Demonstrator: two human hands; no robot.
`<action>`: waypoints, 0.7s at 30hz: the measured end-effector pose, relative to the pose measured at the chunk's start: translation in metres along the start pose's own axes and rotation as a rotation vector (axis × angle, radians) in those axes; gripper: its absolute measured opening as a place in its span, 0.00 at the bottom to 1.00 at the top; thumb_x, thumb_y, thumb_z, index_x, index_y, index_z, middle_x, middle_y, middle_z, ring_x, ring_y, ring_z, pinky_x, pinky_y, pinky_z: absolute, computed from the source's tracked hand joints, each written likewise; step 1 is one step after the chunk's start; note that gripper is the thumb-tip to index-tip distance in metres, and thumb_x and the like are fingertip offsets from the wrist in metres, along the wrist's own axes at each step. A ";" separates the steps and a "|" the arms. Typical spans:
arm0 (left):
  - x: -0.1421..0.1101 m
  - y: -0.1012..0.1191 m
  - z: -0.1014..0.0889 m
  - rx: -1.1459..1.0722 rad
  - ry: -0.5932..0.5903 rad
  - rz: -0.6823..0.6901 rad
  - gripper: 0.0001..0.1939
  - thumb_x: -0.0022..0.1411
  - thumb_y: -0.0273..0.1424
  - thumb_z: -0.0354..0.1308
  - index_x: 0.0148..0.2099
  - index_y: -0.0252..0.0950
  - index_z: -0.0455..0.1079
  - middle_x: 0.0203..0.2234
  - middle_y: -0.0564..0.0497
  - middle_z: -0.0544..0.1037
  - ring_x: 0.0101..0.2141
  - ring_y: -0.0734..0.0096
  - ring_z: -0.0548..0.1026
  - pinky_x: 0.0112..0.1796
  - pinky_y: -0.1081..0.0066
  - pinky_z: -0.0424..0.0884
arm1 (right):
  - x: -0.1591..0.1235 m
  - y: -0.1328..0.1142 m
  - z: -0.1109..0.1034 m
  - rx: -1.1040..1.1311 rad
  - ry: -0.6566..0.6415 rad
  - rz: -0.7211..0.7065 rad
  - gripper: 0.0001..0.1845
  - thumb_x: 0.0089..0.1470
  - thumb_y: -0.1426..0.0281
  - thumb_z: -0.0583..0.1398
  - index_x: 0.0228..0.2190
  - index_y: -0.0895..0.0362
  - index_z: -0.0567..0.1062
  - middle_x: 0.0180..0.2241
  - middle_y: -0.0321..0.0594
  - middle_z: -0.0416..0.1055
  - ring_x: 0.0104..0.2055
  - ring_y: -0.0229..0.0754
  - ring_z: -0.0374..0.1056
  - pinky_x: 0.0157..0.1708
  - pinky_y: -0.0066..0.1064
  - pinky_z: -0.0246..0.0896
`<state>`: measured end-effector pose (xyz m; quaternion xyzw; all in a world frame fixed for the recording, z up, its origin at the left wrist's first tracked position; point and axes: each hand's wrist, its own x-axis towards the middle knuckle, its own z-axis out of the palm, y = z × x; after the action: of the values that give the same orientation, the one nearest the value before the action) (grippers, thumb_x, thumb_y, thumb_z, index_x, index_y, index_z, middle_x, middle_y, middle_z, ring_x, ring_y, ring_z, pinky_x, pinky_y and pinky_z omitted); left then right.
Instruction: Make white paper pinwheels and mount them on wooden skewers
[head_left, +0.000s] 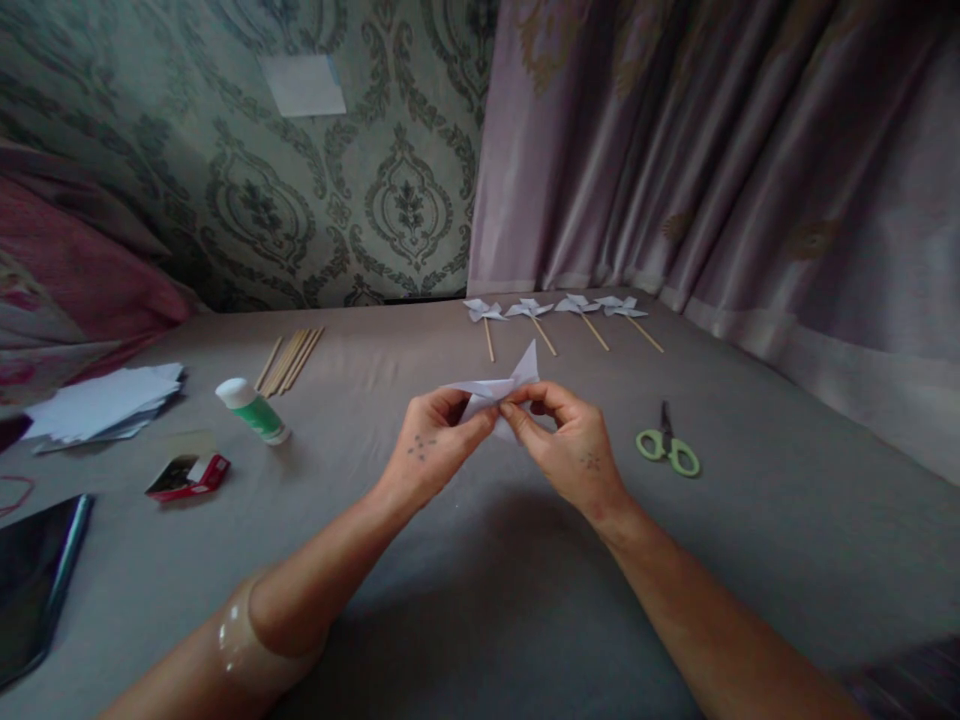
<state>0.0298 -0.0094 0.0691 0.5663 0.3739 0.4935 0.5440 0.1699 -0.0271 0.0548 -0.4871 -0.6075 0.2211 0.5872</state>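
Both of my hands meet over the middle of the grey cloth surface (450, 590) and pinch one folded piece of white paper (504, 384). My left hand (435, 440) grips its left side with fingers closed. My right hand (566, 435) pinches the right side, thumb and fingers pressed together. Pointed flaps of the paper stick up above my fingertips, like a pinwheel's blades. My clear bangle sits on the left forearm.
Several finished paper pinwheels on sticks (559, 318) lie in a row at the back. Green scissors (667, 448) lie to the right. At the left are loose wooden sticks (291, 360), a glue stick (253, 408), a white paper stack (105, 402), a red tape holder (189, 476) and a phone (34, 580).
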 end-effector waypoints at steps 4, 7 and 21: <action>0.001 0.002 -0.001 -0.007 0.026 -0.013 0.09 0.47 0.30 0.65 0.32 0.32 0.78 0.26 0.50 0.80 0.28 0.71 0.74 0.32 0.73 0.68 | 0.000 0.000 0.004 0.119 0.031 0.054 0.12 0.47 0.68 0.63 0.36 0.54 0.70 0.29 0.36 0.75 0.31 0.39 0.70 0.34 0.32 0.65; 0.002 0.003 -0.002 -0.011 0.008 -0.022 0.09 0.46 0.32 0.66 0.32 0.33 0.78 0.25 0.50 0.79 0.28 0.71 0.74 0.31 0.73 0.68 | -0.001 0.001 0.006 0.254 0.034 0.127 0.30 0.46 0.67 0.64 0.50 0.54 0.62 0.30 0.36 0.76 0.32 0.40 0.72 0.34 0.33 0.66; 0.003 0.002 -0.010 -0.089 -0.085 -0.089 0.14 0.46 0.35 0.69 0.35 0.31 0.79 0.28 0.46 0.81 0.31 0.67 0.76 0.37 0.70 0.71 | 0.001 0.005 0.002 0.318 -0.094 0.244 0.13 0.44 0.62 0.66 0.30 0.58 0.78 0.28 0.40 0.77 0.29 0.41 0.70 0.30 0.31 0.64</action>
<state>0.0209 -0.0048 0.0705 0.5447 0.3528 0.4604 0.6056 0.1697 -0.0232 0.0504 -0.4474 -0.5281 0.4064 0.5964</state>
